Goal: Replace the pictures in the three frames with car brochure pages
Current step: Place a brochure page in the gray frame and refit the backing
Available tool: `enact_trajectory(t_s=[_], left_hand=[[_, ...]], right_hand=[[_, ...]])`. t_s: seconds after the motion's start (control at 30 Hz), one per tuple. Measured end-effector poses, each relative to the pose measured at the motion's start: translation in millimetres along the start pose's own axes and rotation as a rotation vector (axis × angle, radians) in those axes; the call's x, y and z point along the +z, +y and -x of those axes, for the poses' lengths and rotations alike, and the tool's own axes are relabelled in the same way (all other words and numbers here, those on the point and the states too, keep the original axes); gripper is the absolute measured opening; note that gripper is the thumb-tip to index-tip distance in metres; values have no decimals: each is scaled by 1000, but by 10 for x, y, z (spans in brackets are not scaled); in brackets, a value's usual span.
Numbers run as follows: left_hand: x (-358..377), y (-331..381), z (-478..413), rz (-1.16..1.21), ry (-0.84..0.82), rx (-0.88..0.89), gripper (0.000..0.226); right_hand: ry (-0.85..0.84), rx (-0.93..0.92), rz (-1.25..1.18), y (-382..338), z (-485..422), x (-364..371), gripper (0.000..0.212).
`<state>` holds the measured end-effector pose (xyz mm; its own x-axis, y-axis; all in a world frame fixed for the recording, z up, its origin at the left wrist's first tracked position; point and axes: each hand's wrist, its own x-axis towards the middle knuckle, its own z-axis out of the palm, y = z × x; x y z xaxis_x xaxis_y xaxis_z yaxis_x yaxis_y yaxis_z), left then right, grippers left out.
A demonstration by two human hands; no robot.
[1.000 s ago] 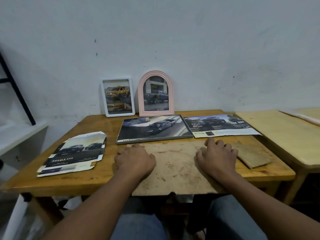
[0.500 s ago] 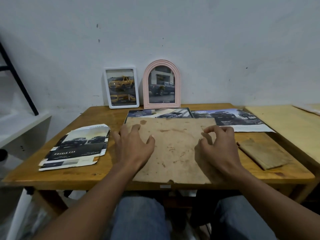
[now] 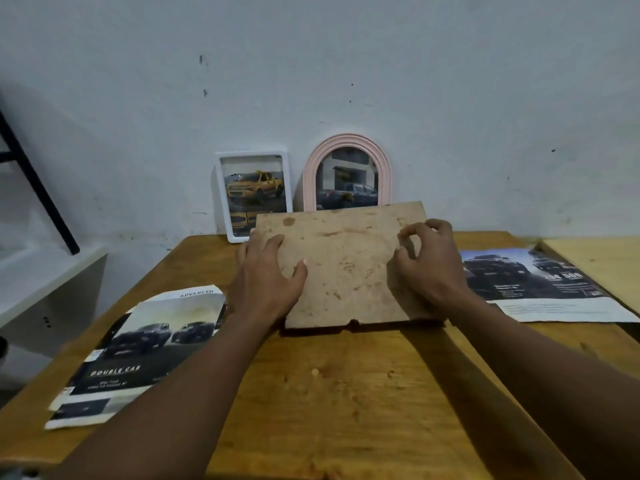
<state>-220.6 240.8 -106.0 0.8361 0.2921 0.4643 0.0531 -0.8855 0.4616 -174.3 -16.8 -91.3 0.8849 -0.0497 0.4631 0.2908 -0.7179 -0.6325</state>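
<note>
Stained brown backing board (image 3: 346,268), blotched and worn, small notch in its near edge, lying flat mid-surface (image 3: 346,393). Behind the board, against the wall: white frame (image 3: 254,195) with a yellow pickup, pink arched frame (image 3: 347,173) with a dark one, both partly hidden by the board's far edge. Left of the board, a "DOUBLE CAB" brochure page (image 3: 138,355); right of the board, another brochure page (image 3: 540,285). Since half a second ago: board slid away toward the wall, now fully covering the large frame beneath. Left hand (image 3: 266,271) pressed flat on the board's left edge, fingers spread, grip loose. Right hand (image 3: 429,261) on the board's right edge, fingers curled, thumb and forefinger nearly pinched; can't tell if anything is caught there.
</note>
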Motion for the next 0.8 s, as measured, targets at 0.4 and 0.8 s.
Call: enact_trajectory(t_s=[0.4, 0.8], left_hand=[[273, -125, -255, 61, -16, 14, 60], [313, -171, -200, 48, -218, -68, 75]], right_hand=[[5, 1, 20, 187, -151, 283, 29], [-153, 52, 306, 263, -29, 309, 32]])
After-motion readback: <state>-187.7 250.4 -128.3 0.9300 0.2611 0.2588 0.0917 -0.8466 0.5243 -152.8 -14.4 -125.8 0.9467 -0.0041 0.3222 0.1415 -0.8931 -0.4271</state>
